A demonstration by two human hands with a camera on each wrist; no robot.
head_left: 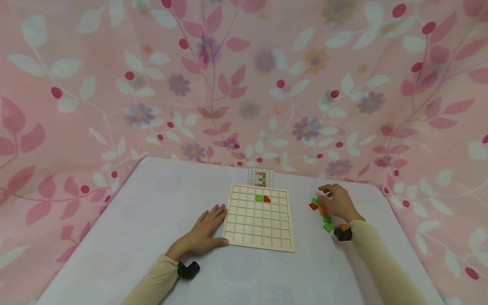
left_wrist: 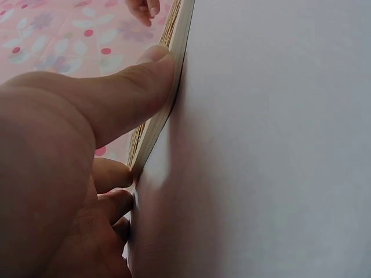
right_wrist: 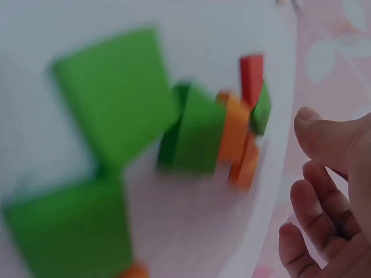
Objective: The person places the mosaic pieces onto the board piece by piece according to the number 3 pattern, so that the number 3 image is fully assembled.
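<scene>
A square wooden grid board [head_left: 256, 228] lies on the table. In its upper part sit a green square block [head_left: 259, 198] and, touching it, a red block [head_left: 267, 199] with one rounded corner. My left hand [head_left: 205, 232] lies flat at the board's left side; in the left wrist view, its thumb [left_wrist: 136, 87] and fingertips touch the board's edge [left_wrist: 165, 110]. On the right, my right hand [head_left: 339, 203] hovers over loose green, orange [head_left: 323, 211] and red [head_left: 313, 206] blocks. Its fingers are loosely bent, and the right wrist view shows nothing between the thumb [right_wrist: 322, 136] and fingers.
Behind the board, a small card [head_left: 251, 180] shows a grid with a coloured pattern. Green blocks [head_left: 328, 228] and another orange block [head_left: 345, 227] lie nearer the right wrist. A white cloth [head_left: 167, 186] covers the table, with a floral curtain [head_left: 244, 84] along its back and sides.
</scene>
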